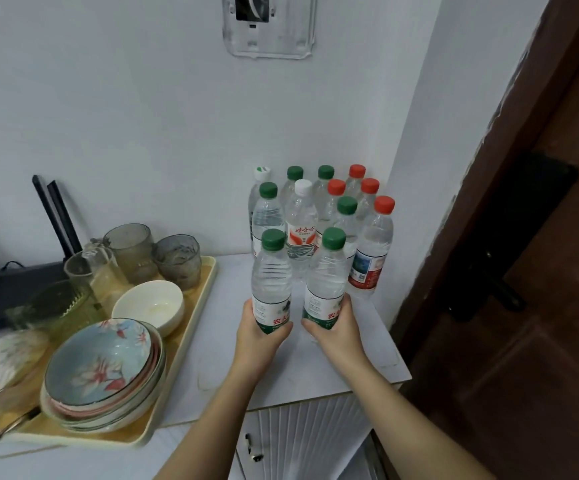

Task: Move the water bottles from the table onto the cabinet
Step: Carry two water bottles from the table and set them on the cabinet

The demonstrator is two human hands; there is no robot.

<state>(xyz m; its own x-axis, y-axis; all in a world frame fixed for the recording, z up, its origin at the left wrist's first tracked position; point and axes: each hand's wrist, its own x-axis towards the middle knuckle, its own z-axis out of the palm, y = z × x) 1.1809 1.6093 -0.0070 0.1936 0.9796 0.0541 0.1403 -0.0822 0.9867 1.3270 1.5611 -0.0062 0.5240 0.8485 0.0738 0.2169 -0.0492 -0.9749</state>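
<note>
- Two hands work at a white cabinet top (367, 358) set in a corner of plain white wall (108, 116). A clear holder (269, 26) is fixed high on that wall.
- Far left, a black router (4, 282) with upright antennas stands behind a cream tray (191, 341). The tray carries glass cups (132, 247), a white bowl (147, 306) and a stack of floral bowls (104, 372).
- Ten standing bottles (301, 220) are packed tight in the back right corner of the cabinet top, all upright, with green, red and white caps.
- The left hand (260, 336) has its fingers curled round the lower label of the left bottle (271, 271), which is green-capped and upright.
- The right hand (336, 327) grips the right bottle (326, 275) the same way, low on its label. This bottle is also green-capped and close to upright.
- The two held bottles are just beside each other, directly in front of the cluster. The hands hide their bases, so it cannot be told whether they touch the cabinet top.
- Bare cabinet top lies between the tray and the left hand, and from both hands to the front edge. A narrower strip runs from the right hand to the right edge.
- Below the front edge is the ribbed white cabinet front (316, 441).
- At the right, a dark brown door (541, 341) with a black door handle (503, 292) stands near the cabinet's right edge.
</note>
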